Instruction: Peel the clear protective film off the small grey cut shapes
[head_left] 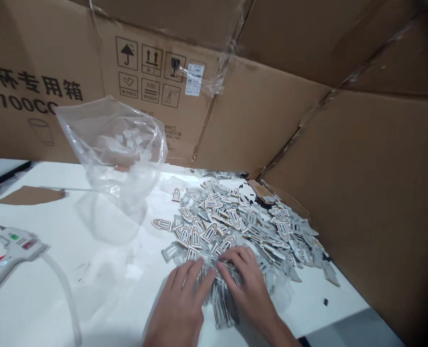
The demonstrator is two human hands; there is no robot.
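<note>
While our left hand and right hand curve over the near edge of the heap, grey pieces lie between and beneath our fingers; we cannot tell whether either hand grips any. Left of the heap are our glue gun and, farther back, a clear plastic bag holding whitish scraps. Behind it, cardboard boxes hide their contents from us.
</note>
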